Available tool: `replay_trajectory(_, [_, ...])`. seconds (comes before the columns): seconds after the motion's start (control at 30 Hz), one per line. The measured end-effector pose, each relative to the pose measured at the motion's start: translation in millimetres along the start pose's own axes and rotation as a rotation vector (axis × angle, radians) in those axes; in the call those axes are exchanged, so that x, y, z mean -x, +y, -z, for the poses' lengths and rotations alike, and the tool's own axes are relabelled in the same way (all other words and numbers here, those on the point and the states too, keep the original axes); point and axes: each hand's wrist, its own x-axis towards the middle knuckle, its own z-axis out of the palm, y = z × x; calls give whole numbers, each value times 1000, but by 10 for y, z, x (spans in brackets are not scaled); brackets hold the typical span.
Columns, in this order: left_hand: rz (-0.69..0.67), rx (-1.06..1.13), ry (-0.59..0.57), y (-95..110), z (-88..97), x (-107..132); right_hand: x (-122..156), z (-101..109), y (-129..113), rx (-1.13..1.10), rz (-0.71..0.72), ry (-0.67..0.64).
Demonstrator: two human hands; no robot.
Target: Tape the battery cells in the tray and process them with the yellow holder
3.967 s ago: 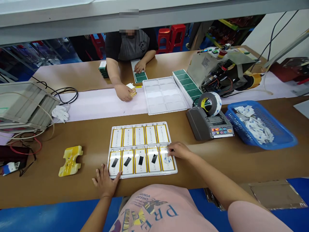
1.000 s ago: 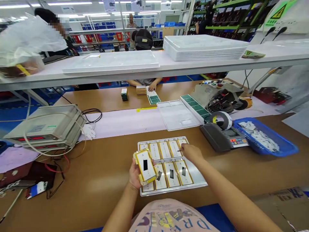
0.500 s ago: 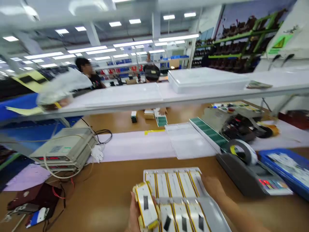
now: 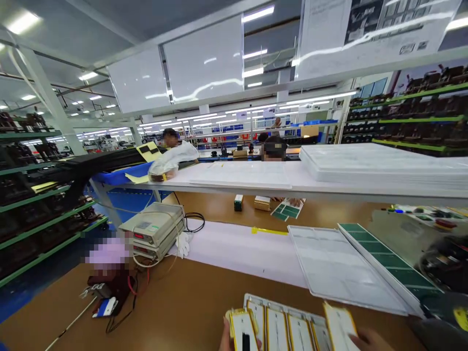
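Only the bottom edge of the view shows my hands. My left hand (image 4: 224,340) is closed round a yellow holder with a white, yellow-edged flat cell (image 4: 243,331) that bears a black strip. My right hand (image 4: 368,339) pinches another white cell (image 4: 339,325), tilted up above the right end of the white tray (image 4: 252,298). Several more cells lie in a row in that tray, between my hands.
An empty clear tray (image 4: 340,268) and a green strip (image 4: 387,265) lie beyond on the white mat. A beige tester box (image 4: 153,230) with cables sits left. A shelf carries stacked white trays (image 4: 383,163). A co-worker's hands (image 4: 292,201) rest across the bench.
The view has tilted up, so my hands have sunk to the bottom edge. My right hand has lifted a cell off the tray. My left hand still holds the yellow holder with its cell.
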Motion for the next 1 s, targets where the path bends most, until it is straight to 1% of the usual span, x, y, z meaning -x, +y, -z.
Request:
replay_trajectory(0.03, [26,39,-3,-28,-56,22,140,25,-239,-37,54,-51])
replay_trajectory(0.1, [73,138,-53,-83,-171,45,382,7,-734,-80,172,-108])
replay_trajectory(0.17, [130,170,-145,-128,-262,25,514,-115,-1155,-122,174,-186])
replay_trajectory(0.2, [130,198,-184,-146,-293,9,553,-204,-1315,-141,172,-230])
replay_trajectory(0.23, [143,204,-209,-161,-315,-4,592,-299,-1442,-130,208,-281])
replay_trajectory(0.33, [144,194,-228,-183,-340,23,759,-534,-1672,40,213,-328])
replay_trajectory(0.4, [121,189,-219,-186,-317,82,893,-595,-1740,139,188,-322])
replay_trajectory(0.43, [103,192,-221,-185,-296,115,951,-591,-1751,175,178,-311])
replay_trajectory(0.5, [87,196,-235,-177,-247,179,1030,-522,-1718,247,156,-274])
replay_trajectory(0.57, [108,193,-251,-157,-200,238,1058,-402,-1588,312,107,-194])
replay_trajectory(0.6, [113,194,-255,-143,-178,265,1059,-340,-1483,350,60,-146])
replay_trajectory(0.67, [88,201,-255,-111,-134,315,1060,-241,-1202,442,-79,-79])
replay_trajectory(0.73, [37,193,-254,-85,-75,357,1087,-201,-873,518,-221,-92])
replay_trajectory(0.8, [7,174,-247,-72,5,393,1149,-223,-552,538,-292,-144])
replay_trajectory(0.87, [-14,188,-210,-69,96,430,1228,-294,-273,522,-295,-186])
replay_trajectory(0.93, [-41,223,-133,-65,184,475,1300,-398,-37,487,-271,-226])
replay_trajectory(1.0, [-63,217,-20,-51,267,524,1344,-532,162,432,-238,-260])
